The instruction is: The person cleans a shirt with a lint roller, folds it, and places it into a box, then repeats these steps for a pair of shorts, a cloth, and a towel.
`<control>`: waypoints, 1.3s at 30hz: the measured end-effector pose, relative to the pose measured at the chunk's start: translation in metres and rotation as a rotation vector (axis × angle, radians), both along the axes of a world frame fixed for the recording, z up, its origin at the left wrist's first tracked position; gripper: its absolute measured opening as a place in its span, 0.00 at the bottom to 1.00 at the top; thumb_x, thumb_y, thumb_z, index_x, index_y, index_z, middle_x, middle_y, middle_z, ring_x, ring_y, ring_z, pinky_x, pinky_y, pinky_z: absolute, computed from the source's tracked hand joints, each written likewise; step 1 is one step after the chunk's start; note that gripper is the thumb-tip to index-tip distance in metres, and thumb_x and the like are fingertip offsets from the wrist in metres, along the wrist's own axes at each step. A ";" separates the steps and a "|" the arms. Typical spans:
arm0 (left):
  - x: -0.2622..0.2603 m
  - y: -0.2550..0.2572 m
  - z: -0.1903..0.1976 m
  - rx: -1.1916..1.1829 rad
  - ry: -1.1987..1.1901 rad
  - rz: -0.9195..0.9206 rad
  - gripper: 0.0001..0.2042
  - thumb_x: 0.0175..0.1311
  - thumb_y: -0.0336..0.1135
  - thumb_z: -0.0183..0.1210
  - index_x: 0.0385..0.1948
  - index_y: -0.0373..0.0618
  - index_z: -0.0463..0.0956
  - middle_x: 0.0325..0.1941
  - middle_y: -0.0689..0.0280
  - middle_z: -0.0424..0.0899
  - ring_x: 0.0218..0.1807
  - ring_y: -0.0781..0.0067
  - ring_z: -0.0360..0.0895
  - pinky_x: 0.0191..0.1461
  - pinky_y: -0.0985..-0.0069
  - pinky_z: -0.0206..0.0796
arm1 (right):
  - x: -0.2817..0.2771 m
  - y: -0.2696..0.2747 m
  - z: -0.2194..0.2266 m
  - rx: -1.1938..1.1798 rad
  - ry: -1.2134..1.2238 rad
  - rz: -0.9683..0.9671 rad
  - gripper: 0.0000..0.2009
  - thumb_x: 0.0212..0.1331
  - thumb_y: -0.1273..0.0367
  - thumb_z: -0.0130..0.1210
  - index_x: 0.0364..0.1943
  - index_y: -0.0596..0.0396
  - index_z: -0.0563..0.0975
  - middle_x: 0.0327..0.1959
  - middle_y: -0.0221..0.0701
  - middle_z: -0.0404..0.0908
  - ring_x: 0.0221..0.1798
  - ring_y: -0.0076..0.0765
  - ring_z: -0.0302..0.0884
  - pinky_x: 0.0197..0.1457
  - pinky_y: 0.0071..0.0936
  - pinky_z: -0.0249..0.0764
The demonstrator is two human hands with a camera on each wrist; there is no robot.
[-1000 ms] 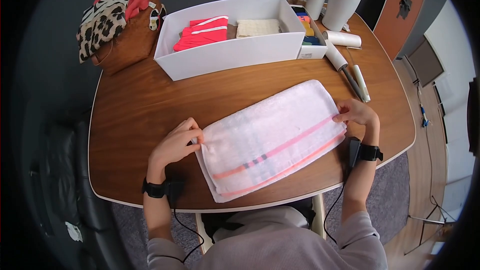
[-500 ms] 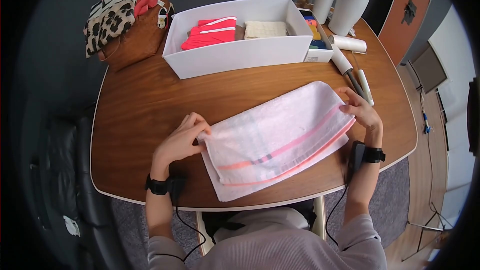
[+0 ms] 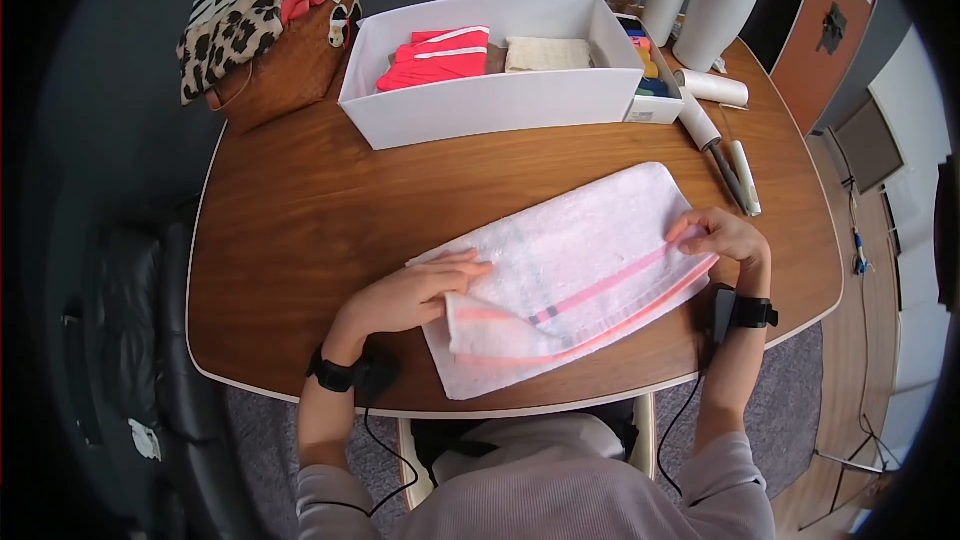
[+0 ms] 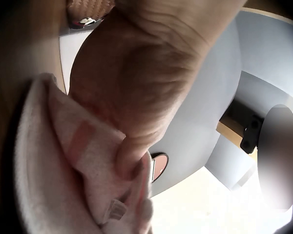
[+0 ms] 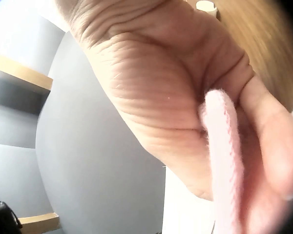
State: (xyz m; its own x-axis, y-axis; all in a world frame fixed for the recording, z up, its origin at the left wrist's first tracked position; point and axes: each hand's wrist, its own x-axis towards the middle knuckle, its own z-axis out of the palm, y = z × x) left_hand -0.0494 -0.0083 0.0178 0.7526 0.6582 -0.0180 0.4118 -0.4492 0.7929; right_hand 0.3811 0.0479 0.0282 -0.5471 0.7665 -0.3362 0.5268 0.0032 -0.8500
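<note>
A folded pale pink towel (image 3: 590, 230) with pink and orange stripes lies on the wooden table in front of the person. At its left end, the left hand (image 3: 405, 295) grips the upper layer, fingers stretched over the top and thumb under the turned-up near corner. The left wrist view shows the thumb (image 4: 132, 158) pressed into the towel's folds beside a small label (image 4: 116, 210). The right hand (image 3: 725, 238) pinches the right edge; in the right wrist view that towel edge (image 5: 223, 141) runs between thumb and fingers. The lower layer shows below the lifted left corner.
Behind the towel stands a white box (image 3: 510, 115) holding red folded cloth (image 3: 440, 60) and cream cloth (image 3: 547, 54). Lint rollers (image 3: 712, 87) and a white vase (image 3: 722, 5) are at the back right. A brown bag (image 3: 285, 80) with patterned cloth sits back left.
The left hand has moved right and inward over the towel, lifting and folding its near left corner. The right hand keeps to the right edge, its fingers now further over the top.
</note>
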 end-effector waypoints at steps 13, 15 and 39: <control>-0.018 0.007 -0.014 -0.263 -0.311 0.448 0.13 0.65 0.35 0.41 0.44 0.38 0.69 0.36 0.70 0.72 0.37 0.79 0.66 0.44 0.81 0.61 | 0.007 -0.004 0.005 0.039 0.273 -0.176 0.10 0.47 0.69 0.57 0.33 0.59 0.75 0.31 0.27 0.75 0.35 0.20 0.70 0.39 0.16 0.66; -0.026 0.011 -0.018 -0.369 -0.392 0.523 0.13 0.64 0.34 0.42 0.46 0.40 0.68 0.42 0.70 0.73 0.41 0.79 0.69 0.46 0.80 0.63 | 0.013 -0.001 -0.003 -0.109 0.545 -0.312 0.14 0.49 0.63 0.58 0.34 0.60 0.74 0.30 0.29 0.74 0.34 0.21 0.72 0.36 0.16 0.68; -0.060 0.030 -0.028 -0.387 -0.316 0.905 0.22 0.58 0.44 0.49 0.50 0.40 0.65 0.44 0.62 0.74 0.41 0.74 0.75 0.33 0.75 0.72 | -0.088 0.062 -0.009 0.482 -0.278 -0.475 0.22 0.42 0.64 0.62 0.39 0.65 0.69 0.26 0.33 0.73 0.28 0.29 0.70 0.32 0.25 0.69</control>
State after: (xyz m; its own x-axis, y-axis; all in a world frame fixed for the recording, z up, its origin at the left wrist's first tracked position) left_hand -0.1098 0.0219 -0.0106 -0.0142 0.9715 -0.2367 0.2163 0.2341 0.9478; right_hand 0.2928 0.1101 0.0194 -0.0627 0.9978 0.0202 0.7606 0.0609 -0.6463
